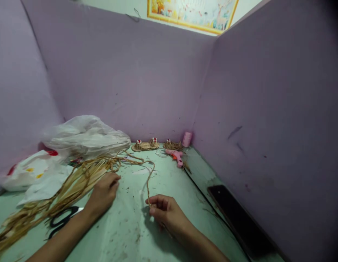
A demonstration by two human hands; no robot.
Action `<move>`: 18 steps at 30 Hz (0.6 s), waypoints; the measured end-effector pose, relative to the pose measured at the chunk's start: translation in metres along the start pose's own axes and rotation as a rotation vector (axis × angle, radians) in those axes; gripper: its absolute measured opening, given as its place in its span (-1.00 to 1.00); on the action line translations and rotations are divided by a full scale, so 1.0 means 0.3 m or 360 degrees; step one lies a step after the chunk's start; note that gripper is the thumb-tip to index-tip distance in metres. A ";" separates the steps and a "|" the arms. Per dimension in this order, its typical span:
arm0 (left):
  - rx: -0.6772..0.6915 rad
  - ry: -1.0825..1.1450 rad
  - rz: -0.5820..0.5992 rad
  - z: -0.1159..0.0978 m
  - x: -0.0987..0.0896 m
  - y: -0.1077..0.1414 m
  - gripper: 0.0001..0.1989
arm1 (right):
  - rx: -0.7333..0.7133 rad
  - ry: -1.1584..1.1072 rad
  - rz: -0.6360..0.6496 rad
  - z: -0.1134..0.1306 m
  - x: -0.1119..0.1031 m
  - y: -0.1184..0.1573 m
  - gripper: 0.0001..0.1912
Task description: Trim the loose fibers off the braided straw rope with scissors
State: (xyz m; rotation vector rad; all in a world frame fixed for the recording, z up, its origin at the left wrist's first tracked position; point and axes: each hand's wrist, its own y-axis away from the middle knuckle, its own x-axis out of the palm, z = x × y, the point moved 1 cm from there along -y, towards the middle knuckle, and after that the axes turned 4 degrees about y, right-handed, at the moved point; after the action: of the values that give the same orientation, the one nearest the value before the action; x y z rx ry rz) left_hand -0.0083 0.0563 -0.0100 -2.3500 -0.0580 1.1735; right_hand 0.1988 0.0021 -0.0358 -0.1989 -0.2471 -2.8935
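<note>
A thin braided straw cord runs down to my right hand, which pinches it between thumb and fingers above the table. From there the cord bends back and left, joining loose coils by the straw bundle. My left hand is beside the bundle of dried straw strands, its fingers curled in. Whether anything lies inside those fingers is hidden. Partly under my left forearm are black-handled scissors.
Clear plastic bags and a printed white bag sit at the left. Toward the back are woven straw pieces with red-and-white trim, a pink glue gun and a pink thread spool. A dark phone lies along the right wall.
</note>
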 end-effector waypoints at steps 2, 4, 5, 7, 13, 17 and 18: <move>-0.0032 -0.0071 -0.0128 0.019 -0.016 -0.017 -0.84 | 0.0019 0.0135 -0.0045 -0.004 -0.001 0.001 -0.71; 0.0028 -0.0073 -0.0211 0.011 -0.010 -0.009 -0.84 | -0.0020 0.0332 -0.0090 0.001 -0.015 0.004 -0.75; 0.0094 -0.0060 -0.0220 0.000 0.000 0.002 -0.84 | -0.0068 0.0446 -0.0122 0.008 -0.027 0.007 -0.74; 0.0277 -0.0035 -0.0178 -0.026 0.028 0.034 -0.82 | -0.0177 0.0662 -0.0224 0.030 -0.066 0.010 -0.74; 0.0534 -0.0002 -0.0038 -0.043 0.088 0.098 -0.77 | -0.0282 0.1338 -0.0674 0.193 -0.288 -0.075 -0.85; 0.0456 0.0131 -0.0083 -0.027 0.096 0.089 -0.79 | -0.0090 0.1731 -0.0998 0.355 -0.468 -0.246 -0.85; 0.0474 0.0153 -0.0107 -0.023 0.098 0.087 -0.80 | -0.0053 0.1779 -0.1015 0.385 -0.504 -0.294 -0.85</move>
State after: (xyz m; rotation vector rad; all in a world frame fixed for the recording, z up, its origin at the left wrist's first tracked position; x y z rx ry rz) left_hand 0.0105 0.0383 -0.0401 -2.1206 0.0666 0.9632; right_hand 0.3366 0.1404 0.0404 1.6947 -0.0431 -3.0166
